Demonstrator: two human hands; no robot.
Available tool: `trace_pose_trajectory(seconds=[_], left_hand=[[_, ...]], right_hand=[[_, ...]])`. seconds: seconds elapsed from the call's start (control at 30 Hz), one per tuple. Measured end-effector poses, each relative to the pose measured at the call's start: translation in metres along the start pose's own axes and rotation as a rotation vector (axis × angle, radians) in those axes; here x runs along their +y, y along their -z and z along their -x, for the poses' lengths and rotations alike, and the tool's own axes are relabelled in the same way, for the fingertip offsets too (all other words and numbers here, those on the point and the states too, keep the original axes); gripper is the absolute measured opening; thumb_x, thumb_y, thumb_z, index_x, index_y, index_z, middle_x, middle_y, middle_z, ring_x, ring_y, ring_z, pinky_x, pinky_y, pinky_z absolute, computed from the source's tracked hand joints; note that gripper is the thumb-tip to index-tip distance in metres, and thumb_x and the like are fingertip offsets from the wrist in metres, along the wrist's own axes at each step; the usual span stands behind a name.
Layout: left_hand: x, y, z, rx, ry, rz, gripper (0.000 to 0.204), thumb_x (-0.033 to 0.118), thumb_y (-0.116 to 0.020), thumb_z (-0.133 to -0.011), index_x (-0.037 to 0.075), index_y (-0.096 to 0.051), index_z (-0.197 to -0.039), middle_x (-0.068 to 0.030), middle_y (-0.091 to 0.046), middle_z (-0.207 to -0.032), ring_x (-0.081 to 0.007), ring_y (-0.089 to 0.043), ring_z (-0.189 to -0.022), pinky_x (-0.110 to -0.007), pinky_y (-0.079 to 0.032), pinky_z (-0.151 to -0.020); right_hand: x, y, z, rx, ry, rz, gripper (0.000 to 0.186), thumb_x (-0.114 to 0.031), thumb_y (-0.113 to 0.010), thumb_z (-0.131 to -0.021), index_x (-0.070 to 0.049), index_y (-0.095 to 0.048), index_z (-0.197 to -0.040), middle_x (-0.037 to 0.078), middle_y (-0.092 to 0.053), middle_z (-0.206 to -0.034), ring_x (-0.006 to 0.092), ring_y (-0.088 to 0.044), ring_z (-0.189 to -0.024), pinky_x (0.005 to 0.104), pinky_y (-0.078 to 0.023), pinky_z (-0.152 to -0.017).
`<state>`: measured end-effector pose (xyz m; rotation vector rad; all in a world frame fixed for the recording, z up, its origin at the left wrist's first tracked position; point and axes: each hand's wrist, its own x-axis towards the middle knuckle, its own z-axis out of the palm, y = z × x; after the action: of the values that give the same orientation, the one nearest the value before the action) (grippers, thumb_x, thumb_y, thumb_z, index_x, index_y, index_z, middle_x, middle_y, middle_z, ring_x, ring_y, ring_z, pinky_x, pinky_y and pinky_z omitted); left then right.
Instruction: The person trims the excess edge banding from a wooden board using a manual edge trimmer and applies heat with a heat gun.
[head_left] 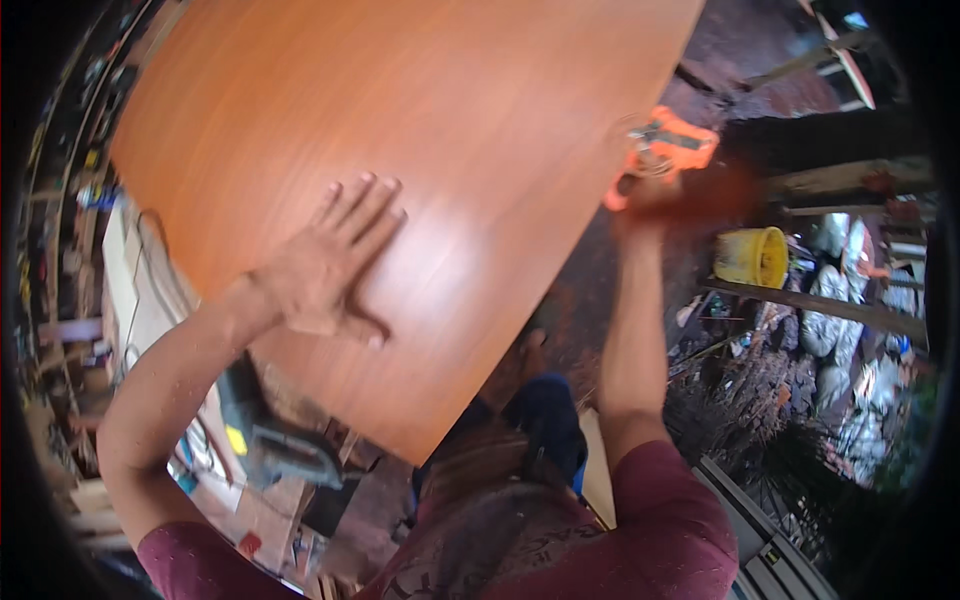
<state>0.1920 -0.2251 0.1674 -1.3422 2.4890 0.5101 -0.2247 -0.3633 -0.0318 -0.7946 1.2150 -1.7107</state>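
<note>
2 hands work one reddish-brown laminated board [400, 130]: the left hand [325, 265] lies flat with fingers spread, likely steadying it, while the right hand [650, 195] wraps an orange power tool [665, 145] at the board's right edge.

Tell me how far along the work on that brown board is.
Done: nothing visible yet; the wood-grain board shows no cut or mark. In hand: the left hand lies flat on the board, and the right hand grips an orange power tool at its right edge. Left: apparently the whole edge; motion blur hides contact.
</note>
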Motion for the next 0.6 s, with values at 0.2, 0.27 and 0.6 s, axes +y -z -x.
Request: trace_pose_trajectory(seconds=[0.2, 0.27, 0.6], left_hand=[[0.046, -0.018, 0.071, -0.314, -0.2, -0.123, 0.139, 0.072, -0.087, -0.058, 0.0, -0.031, -0.162, -0.0281, -0.016, -0.172, -0.0546, -0.011, -0.157, -0.069, -0.016, -0.126], [0.054, -0.032, 0.079, -0.326, -0.259, -0.159, 0.132, 0.069, -0.086, -0.062, 0.002, -0.032, -0.163, -0.0276, -0.017, -0.172, -0.0545, -0.012, -0.157, -0.071, -0.016, -0.124], [0.047, -0.091, 0.104, -0.118, -0.393, -0.184, 0.064, 0.026, -0.052, -0.097, -0.003, -0.047, -0.153, -0.0278, -0.025, -0.169, -0.0578, -0.017, -0.155, -0.079, -0.02, -0.118]], right_hand=[[-0.006, -0.046, 0.022, 0.044, -0.06, -0.12, 0.023, -0.007, -0.077, -0.093, 0.001, -0.07, -0.114, 0.003, -0.071, -0.099, 0.0112, -0.066, -0.082, 0.0282, -0.052, -0.066], [-0.005, -0.053, 0.029, 0.058, 0.054, -0.155, 0.023, -0.007, -0.078, -0.093, 0.0, -0.07, -0.114, 0.004, -0.071, -0.1, 0.0114, -0.067, -0.082, 0.0285, -0.052, -0.066], [-0.02, -0.053, 0.04, 0.093, -0.049, -0.064, 0.03, -0.004, -0.078, -0.09, 0.001, -0.07, -0.119, 0.005, -0.073, -0.105, 0.0126, -0.069, -0.088, 0.0306, -0.056, -0.074]])
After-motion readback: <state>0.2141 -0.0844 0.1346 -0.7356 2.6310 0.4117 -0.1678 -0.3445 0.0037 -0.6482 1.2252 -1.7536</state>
